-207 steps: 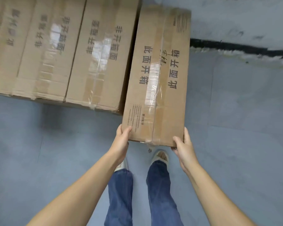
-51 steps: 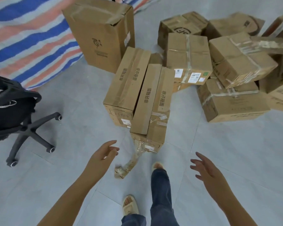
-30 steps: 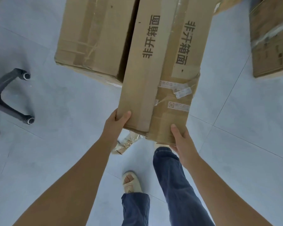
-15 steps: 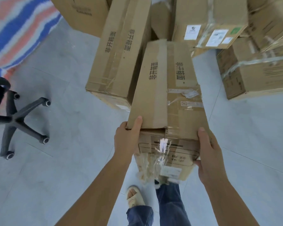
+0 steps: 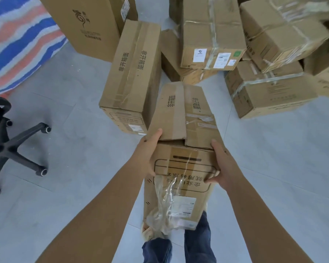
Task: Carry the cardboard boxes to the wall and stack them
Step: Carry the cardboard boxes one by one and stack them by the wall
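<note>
Two hands: both grip one long cardboard box [image 5: 180,149], lifted clear of the floor [image 5: 74,149] and tilted, its near end hanging down in front of the legs [image 5: 196,243].
Change: half a second ago the near end was lower in the view and only its upper part showed; now the whole end face with its printed frame and white label is turned up toward the camera, and the box's far end has come away from the pile.
Change, earlier: about two seconds ago both hands were empty and spread above this box as it lay on its neighbour.
Left hand [image 5: 147,158]: wrapped around the left edge of the near end, thumb lying on the top flap, fingers hidden behind.
Right hand [image 5: 221,168]: closed on the right edge, thumb up on the top, fingers curled across the end face.
Loose tape [image 5: 165,202]: a crumpled clear strip dangles from the end face.
Neighbour box [image 5: 131,73]: lies just left of the carried box's far end, whether touching I cannot tell.
Pile [image 5: 264,44]: more boxes heaped ahead and to the right.
Open room: bare floor to the right and to the left.
Obstacle: office chair [image 5: 8,145] at the left edge, well apart.
Striped sheet [image 5: 17,38]: far left, on the floor.
</note>
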